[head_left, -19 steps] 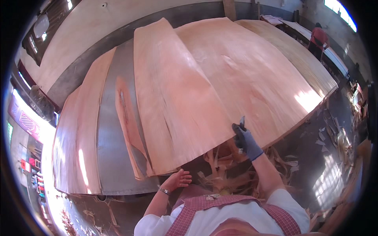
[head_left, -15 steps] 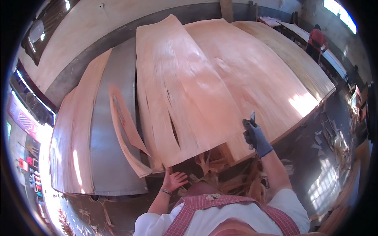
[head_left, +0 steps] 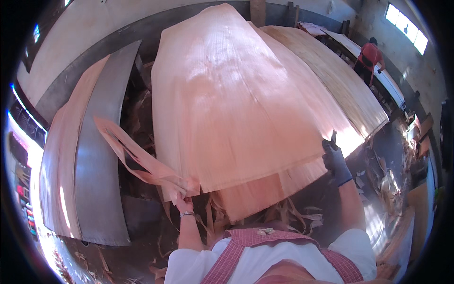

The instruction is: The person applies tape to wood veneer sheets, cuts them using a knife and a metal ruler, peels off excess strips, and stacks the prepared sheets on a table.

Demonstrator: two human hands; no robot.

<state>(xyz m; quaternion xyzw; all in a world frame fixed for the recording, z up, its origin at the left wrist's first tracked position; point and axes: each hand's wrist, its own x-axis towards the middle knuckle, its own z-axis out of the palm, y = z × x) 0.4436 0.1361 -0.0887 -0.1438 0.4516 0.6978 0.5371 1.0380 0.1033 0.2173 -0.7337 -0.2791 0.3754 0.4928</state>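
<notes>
Broad, thin pinkish wood veneer sheet (head_left: 227,109) bulges upward across the middle, its near edge above another veneer sheet (head_left: 255,194). My left hand (head_left: 184,203), bare with a wristband, is closed on the near end of a torn veneer strip (head_left: 146,163). That split strip reaches out to the far left, beside the big sheet's corner. At the sheet's near right corner is my right hand (head_left: 335,163) in a grey glove with a dark palm. Its fingers look curled, and a narrow blade-like tool (head_left: 334,136) sticks up from them; the grip is partly hidden.
A grey metal-like panel (head_left: 101,156) and pale veneer (head_left: 64,165) lie at left. Veneer scraps (head_left: 288,210) litter the floor. More veneer (head_left: 326,71) is at the right. A person in red (head_left: 370,59) stands by a long table (head_left: 390,87) at the back right.
My left hand has gone from open to closed on the torn strip. The strip has swung left, and the big sheet has shifted and bulged up. My right hand has moved right.
</notes>
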